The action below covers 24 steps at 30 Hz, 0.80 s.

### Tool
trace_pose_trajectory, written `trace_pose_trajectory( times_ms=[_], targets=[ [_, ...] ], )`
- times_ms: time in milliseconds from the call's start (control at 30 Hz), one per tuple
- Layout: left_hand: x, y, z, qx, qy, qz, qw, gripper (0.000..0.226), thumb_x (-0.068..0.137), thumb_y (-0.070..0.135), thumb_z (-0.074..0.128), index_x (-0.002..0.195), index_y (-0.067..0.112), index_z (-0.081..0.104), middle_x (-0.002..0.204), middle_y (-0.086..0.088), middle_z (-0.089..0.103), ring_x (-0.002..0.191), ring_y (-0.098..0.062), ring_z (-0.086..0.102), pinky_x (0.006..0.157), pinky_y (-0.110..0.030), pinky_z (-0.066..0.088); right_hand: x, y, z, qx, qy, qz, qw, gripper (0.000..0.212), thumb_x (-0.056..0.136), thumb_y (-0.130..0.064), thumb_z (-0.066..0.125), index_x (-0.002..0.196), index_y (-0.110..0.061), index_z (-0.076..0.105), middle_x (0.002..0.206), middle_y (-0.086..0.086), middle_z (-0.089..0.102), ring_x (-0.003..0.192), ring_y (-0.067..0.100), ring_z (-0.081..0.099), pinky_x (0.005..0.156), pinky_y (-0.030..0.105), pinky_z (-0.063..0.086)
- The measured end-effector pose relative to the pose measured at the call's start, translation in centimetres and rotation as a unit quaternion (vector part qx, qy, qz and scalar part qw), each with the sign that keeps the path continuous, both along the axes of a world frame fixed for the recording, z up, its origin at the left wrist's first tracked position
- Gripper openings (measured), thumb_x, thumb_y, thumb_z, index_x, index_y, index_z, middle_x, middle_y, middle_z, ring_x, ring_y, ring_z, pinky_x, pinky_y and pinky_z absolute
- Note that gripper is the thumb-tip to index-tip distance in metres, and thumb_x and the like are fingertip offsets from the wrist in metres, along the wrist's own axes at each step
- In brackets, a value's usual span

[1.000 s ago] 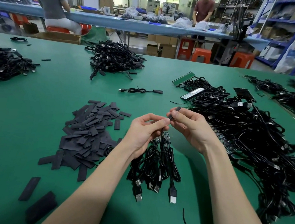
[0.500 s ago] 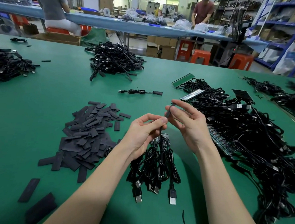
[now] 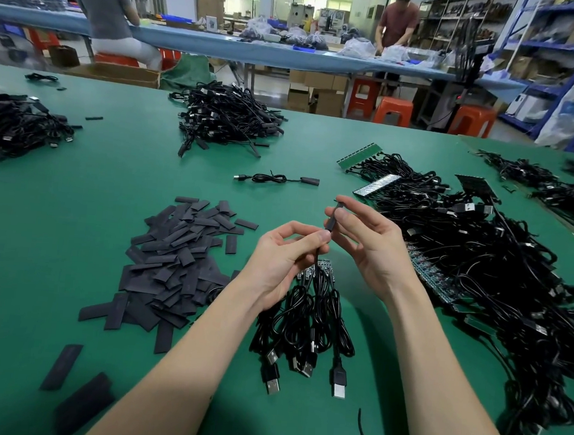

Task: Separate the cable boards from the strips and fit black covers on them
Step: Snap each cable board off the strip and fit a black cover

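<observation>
My left hand pinches a thin black cable just below its top end, above the green table. My right hand pinches a slim black cover that stands upright on that cable's end. Below my hands hangs a bundle of black USB cables with small boards at their top; their plugs lie toward me. A heap of flat black covers lies to the left. A board strip with cables attached lies right of my right wrist.
A large tangle of black cables with green strips fills the right side. One covered cable lies beyond my hands. Cable piles sit at the back middle and far left. Two people work at a far bench.
My right hand has lifted the black cover a little higher and farther from me, while my left hand keeps its pinch on the cable.
</observation>
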State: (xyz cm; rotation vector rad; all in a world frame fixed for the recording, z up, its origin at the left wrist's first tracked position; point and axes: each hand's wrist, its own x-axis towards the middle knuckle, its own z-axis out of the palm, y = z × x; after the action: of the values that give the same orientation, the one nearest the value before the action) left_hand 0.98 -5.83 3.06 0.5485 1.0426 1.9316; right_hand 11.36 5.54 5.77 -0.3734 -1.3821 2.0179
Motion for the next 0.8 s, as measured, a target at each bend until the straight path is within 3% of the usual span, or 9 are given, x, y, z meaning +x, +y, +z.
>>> trace_pose_trajectory(
  times_ms=[100, 200, 300, 400, 533, 633, 700, 733, 800],
  targets=[
    [0.1, 0.1, 0.1, 0.001, 0.006, 0.001, 1.0, 0.015, 0.066, 0.017, 0.082, 0.077, 0.016, 0.072, 0.075, -0.005, 0.072, 0.068, -0.009, 0.067, 0.057, -0.014, 0.048, -0.2, -0.1, 0.1, -0.015, 0.005, -0.002, 1.0, 0.028, 0.069, -0.016, 0.082, 0.097, -0.017, 0.08, 0.098, 0.014, 0.076, 0.081, 0.019, 0.071, 0.075, 0.026, 0.058],
    [0.3, 0.2, 0.1, -0.027, 0.054, -0.008, 0.998, 0.028, 0.072, 0.026, 0.08, 0.093, 0.015, 0.065, 0.083, -0.001, 0.073, 0.077, -0.008, 0.067, 0.068, -0.017, 0.049, -0.6, 0.0, 0.5, -0.076, 0.035, -0.03, 0.996, 0.029, 0.075, -0.01, 0.078, 0.103, -0.012, 0.075, 0.093, 0.012, 0.076, 0.079, 0.018, 0.07, 0.074, 0.023, 0.058],
    [0.5, 0.2, 0.1, -0.087, 0.186, -0.036, 0.978, 0.023, 0.084, 0.02, 0.08, 0.102, 0.018, 0.066, 0.099, 0.001, 0.072, 0.087, -0.007, 0.066, 0.081, -0.019, 0.05, -0.8, 0.5, 0.8, -0.143, 0.065, -0.07, 0.985, 0.024, 0.085, -0.004, 0.072, 0.108, -0.012, 0.07, 0.091, 0.009, 0.077, 0.078, 0.014, 0.073, 0.072, 0.021, 0.058],
    [0.7, 0.2, 0.3, -0.133, 0.308, -0.053, 0.94, 0.023, 0.084, 0.015, 0.081, 0.101, 0.024, 0.068, 0.112, -0.004, 0.068, 0.08, -0.014, 0.067, 0.084, -0.024, 0.054, -1.0, 0.9, 0.5, -0.168, 0.068, -0.107, 0.978, 0.021, 0.091, -0.004, 0.07, 0.11, -0.013, 0.068, 0.088, 0.005, 0.076, 0.078, 0.011, 0.073, 0.073, 0.021, 0.058],
    [-0.3, 0.8, 1.4, -0.123, 0.267, -0.027, 0.956, 0.03, 0.086, 0.005, 0.076, 0.112, 0.015, 0.067, 0.097, -0.008, 0.074, 0.076, -0.019, 0.071, 0.073, -0.028, 0.06, -1.3, 1.3, -0.5, -0.175, 0.023, -0.135, 0.975, 0.026, 0.095, -0.024, 0.068, 0.119, -0.017, 0.062, 0.106, 0.006, 0.076, 0.083, 0.017, 0.075, 0.072, 0.026, 0.06],
    [-2.8, 2.3, 2.8, -0.153, 0.254, -0.002, 0.955, 0.038, 0.088, 0.003, 0.074, 0.121, 0.008, 0.057, 0.099, -0.011, 0.075, 0.076, -0.015, 0.074, 0.067, -0.022, 0.058, -1.8, 1.1, -1.6, -0.117, -0.087, -0.172, 0.974, 0.027, 0.098, -0.034, 0.064, 0.118, -0.017, 0.06, 0.106, 0.005, 0.076, 0.08, 0.021, 0.072, 0.069, 0.028, 0.061],
    [-4.9, 3.8, 3.7, -0.202, 0.305, 0.022, 0.93, 0.033, 0.088, 0.003, 0.072, 0.118, 0.01, 0.058, 0.1, -0.01, 0.075, 0.073, -0.012, 0.072, 0.065, -0.02, 0.058, -2.3, 0.7, -2.5, -0.037, -0.155, -0.194, 0.968, 0.02, 0.098, -0.03, 0.064, 0.112, -0.016, 0.063, 0.102, 0.004, 0.076, 0.075, 0.018, 0.069, 0.065, 0.026, 0.056],
    [-6.1, 4.7, 4.1, -0.233, 0.361, 0.042, 0.902, 0.028, 0.088, 0.004, 0.071, 0.113, 0.013, 0.06, 0.1, -0.007, 0.074, 0.069, -0.01, 0.07, 0.061, -0.016, 0.055, -2.5, 0.5, -2.8, 0.001, -0.176, -0.195, 0.965, 0.014, 0.098, -0.029, 0.065, 0.106, -0.018, 0.065, 0.1, 0.003, 0.077, 0.073, 0.015, 0.069, 0.065, 0.026, 0.056],
    [-8.5, 6.2, 4.9, -0.304, 0.503, 0.08, 0.805, 0.023, 0.088, 0.007, 0.068, 0.104, 0.022, 0.064, 0.101, -0.003, 0.069, 0.072, -0.011, 0.065, 0.059, -0.014, 0.051, -2.7, 0.2, -3.4, 0.068, -0.213, -0.187, 0.957, 0.007, 0.097, -0.028, 0.066, 0.099, -0.021, 0.067, 0.099, 0.002, 0.077, 0.071, 0.011, 0.069, 0.074, 0.03, 0.057]
  ],
)
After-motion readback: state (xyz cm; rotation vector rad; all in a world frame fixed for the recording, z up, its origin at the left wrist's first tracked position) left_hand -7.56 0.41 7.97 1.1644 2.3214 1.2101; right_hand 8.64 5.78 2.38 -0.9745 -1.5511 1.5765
